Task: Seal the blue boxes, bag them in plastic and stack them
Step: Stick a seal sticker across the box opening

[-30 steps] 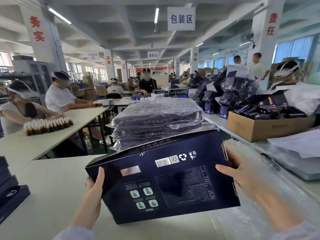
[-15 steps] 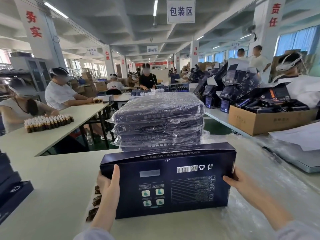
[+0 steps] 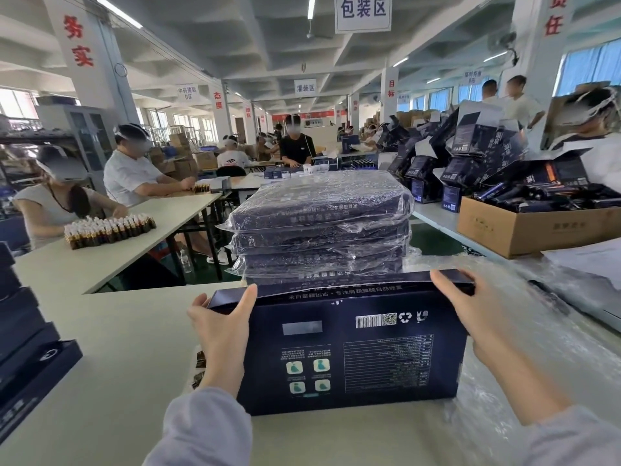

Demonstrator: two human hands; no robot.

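A dark blue box point(image 3: 356, 351) stands on its long edge on the white table point(image 3: 111, 358), printed back toward me, its top flap slightly raised. My left hand point(image 3: 221, 331) grips the box's upper left corner, thumb on the front face and fingers behind. My right hand point(image 3: 477, 314) holds the upper right corner, fingers curled over the top flap. Just behind the box rises a stack of several blue boxes sealed in clear plastic point(image 3: 319, 227).
Clear plastic bags point(image 3: 524, 334) lie spread at the right. Dark box trays point(image 3: 27, 358) are piled at the left edge. A cardboard carton point(image 3: 537, 227) with dark items sits back right. Small stickers point(image 3: 199, 368) lie by the box. People work at neighbouring tables.
The box has gone from tilted in the air to standing upright on the table. Both hands have slid from its lower sides up to the top corners, onto the flap.
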